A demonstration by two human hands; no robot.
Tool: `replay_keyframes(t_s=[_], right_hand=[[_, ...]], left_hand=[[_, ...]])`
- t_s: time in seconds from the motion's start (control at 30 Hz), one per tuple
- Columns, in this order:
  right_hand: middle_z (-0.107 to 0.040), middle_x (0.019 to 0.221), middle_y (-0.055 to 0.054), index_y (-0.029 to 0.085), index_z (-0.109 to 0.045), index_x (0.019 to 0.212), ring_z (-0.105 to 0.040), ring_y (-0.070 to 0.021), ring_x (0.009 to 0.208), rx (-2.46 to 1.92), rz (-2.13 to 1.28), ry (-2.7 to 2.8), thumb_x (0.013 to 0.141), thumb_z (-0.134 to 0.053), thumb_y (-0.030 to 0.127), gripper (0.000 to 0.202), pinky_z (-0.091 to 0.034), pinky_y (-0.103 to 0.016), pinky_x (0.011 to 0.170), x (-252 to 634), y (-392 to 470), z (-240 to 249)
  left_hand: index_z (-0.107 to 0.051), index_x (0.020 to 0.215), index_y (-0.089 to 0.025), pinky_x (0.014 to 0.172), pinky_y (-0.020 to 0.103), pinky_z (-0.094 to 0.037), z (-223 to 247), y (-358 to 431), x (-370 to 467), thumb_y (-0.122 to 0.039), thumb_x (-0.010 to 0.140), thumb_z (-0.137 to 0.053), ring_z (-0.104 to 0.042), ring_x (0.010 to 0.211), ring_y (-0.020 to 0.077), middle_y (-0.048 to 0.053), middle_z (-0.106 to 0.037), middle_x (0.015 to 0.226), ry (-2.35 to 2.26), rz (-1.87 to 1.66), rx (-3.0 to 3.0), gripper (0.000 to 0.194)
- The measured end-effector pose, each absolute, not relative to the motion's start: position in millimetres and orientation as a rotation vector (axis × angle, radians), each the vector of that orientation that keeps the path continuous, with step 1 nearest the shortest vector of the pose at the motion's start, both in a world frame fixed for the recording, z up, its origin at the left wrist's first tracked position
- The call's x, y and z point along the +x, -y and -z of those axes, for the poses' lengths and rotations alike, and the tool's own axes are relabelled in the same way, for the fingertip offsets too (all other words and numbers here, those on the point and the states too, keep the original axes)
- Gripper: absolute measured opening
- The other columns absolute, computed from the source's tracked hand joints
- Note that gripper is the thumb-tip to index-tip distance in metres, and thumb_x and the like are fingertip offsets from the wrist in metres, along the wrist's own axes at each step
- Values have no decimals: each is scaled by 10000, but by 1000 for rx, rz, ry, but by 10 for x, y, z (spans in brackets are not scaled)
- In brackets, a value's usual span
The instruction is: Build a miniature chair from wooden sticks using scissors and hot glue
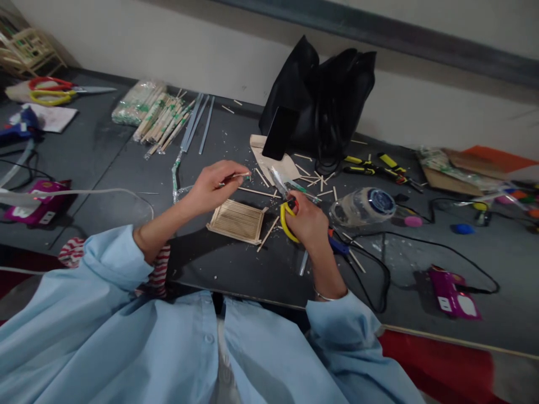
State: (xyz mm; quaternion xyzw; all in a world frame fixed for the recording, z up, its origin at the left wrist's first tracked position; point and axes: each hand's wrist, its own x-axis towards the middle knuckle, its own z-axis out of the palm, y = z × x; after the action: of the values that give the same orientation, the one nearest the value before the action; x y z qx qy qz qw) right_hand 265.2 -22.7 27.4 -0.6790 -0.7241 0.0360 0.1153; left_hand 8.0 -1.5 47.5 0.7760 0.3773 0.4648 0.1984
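My right hand [307, 220] is closed on scissors [288, 220] with yellow and red handles, their blades pointing up and away from me. Across from it, my left hand [217, 182] pinches a thin wooden stick [232, 179]; something green shows near its tip, too small to make out. The stick and the blades are apart. Below and between the hands, a small rectangular panel of wooden sticks [236, 220] with a raised edge lies on the dark table. Cut stick pieces [318, 180] are scattered beyond the scissors.
At the back stand a black bag [315, 95] and a phone [281, 133]. Wrapped sticks [164, 120] lie back left, near glue sticks [196, 120]. On the right are a clear plastic jar [364, 206], yellow-black pliers [389, 168], cables, and a purple box [453, 294].
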Motion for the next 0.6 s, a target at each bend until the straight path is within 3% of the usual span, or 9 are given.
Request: replay_keyframes(t_s=[0.17, 0.3, 0.47, 0.6], right_hand=[[-730, 958, -73, 250, -614, 1270, -663, -255, 867, -2035, -146, 2309, 805, -621, 305, 468, -455, -309, 664, 2759, 221, -250], [-730, 976, -99, 237, -648, 1243, -657, -281, 889, -1935, 58, 2282, 799, -621, 292, 448, -493, -356, 713, 2772, 253, -272], [-713, 898, -66, 234, -666, 1206, -653, -209, 824, -1401, 146, 2051, 924, -532, 266, 314, -524, -345, 782, 2588, 367, -383], [-707, 939, -55, 257, -702, 1129, -651, -179, 843, -1025, 29, 2257, 932, -589, 287, 230, -528, -303, 740, 2409, 469, -391]], left_hand=[[-708, 1170, -163, 635, 243, -422, -515, -30, -69, -247, 961, -482, -579, 675, 114, 58, -709, 856, -1191, -1037, 2368, 319], [-626, 1296, -141, 673, 249, -448, -578, 25, -104, -213, 944, -443, -640, 721, 135, 76, -742, 918, -1274, -760, 2398, 403], [-405, 1471, -97, 716, 289, -477, -629, 152, 27, -194, 925, -441, -690, 806, 199, 97, -747, 933, -1304, -422, 2357, 557], [-396, 1466, -122, 766, 283, -487, -665, 278, 157, -126, 899, -447, -703, 922, 210, 100, -745, 1024, -1209, -358, 2348, 570]])
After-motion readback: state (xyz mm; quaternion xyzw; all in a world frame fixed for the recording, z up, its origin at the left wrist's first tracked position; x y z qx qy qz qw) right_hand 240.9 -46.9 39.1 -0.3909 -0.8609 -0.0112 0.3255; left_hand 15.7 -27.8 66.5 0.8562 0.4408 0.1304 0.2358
